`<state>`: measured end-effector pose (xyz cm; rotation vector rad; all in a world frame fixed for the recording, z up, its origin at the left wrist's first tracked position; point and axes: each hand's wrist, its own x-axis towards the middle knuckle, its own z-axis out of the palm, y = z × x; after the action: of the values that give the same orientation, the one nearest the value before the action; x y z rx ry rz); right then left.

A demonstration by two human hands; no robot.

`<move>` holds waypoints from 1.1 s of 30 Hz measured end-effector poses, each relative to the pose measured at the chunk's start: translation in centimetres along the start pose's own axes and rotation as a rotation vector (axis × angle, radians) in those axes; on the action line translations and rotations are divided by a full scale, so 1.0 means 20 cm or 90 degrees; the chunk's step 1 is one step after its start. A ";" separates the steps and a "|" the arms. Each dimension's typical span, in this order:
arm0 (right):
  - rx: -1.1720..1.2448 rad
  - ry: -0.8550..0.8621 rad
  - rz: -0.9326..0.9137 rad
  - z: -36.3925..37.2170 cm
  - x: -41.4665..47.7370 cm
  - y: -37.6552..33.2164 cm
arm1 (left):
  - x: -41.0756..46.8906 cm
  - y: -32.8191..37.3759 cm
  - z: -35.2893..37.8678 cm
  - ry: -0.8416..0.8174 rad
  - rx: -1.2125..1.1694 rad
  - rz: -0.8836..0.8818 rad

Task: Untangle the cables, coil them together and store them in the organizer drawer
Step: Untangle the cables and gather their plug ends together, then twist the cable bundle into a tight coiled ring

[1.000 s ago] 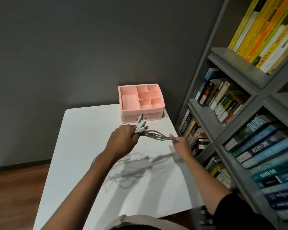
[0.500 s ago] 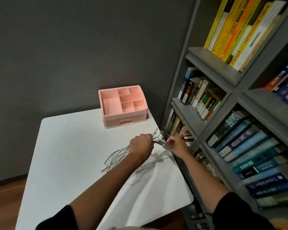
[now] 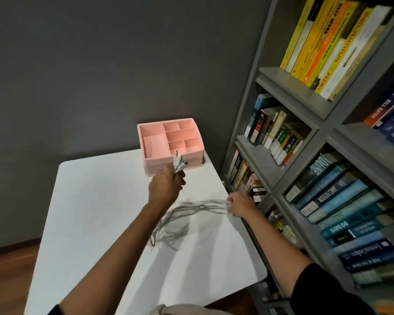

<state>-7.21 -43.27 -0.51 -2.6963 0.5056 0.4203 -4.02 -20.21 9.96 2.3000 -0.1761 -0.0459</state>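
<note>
- We see the left hand (image 3: 166,185) closed in a fist around one end of the cables (image 3: 198,205).
- The white plugs (image 3: 179,162) stick up out of the top of that fist.
- The left hand is up in the air, just in front of the organizer (image 3: 171,144).
- The right hand (image 3: 239,206) is at the right edge of the table (image 3: 96,212), with its fingers curled around the gray cables.
- The cables run from one hand to the other, and the two hands are well apart.
- Between the hands the cables sag in loose loops toward the table.
- The loops are blurry, so we cannot tell if they touch the table.
- We see dark shadows of the arms and cables on the white table.
- The pink organizer sits at the far end of the table, near the gray wall (image 3: 100,76).
- Its top is open and split into small boxes. We see nothing in them.
- A gray bookshelf (image 3: 289,92) full of books stands just to the right of the table.
- A strip of brown wood floor (image 3: 9,269) shows on the left.
</note>
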 end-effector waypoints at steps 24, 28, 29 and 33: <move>0.373 -0.270 -0.577 -0.11 -0.45 -1.26 | 0.00 -0.24 -0.81 0.431 -0.664 -0.101; 0.272 -0.191 -0.563 -0.16 -0.42 -1.15 | -0.03 -0.40 -0.78 0.446 -0.904 -0.263; 0.238 -0.161 -0.565 -0.16 -0.41 -1.13 | -0.04 -0.44 -0.78 0.455 -0.945 -0.293; 0.163 -0.048 -0.487 -0.12 -0.35 -0.99 | -0.03 -0.53 -0.82 0.467 -1.050 -0.356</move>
<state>-5.03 -25.10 9.92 -2.3754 -0.4639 0.2122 -1.89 -1.03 13.17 0.5582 0.6586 0.2673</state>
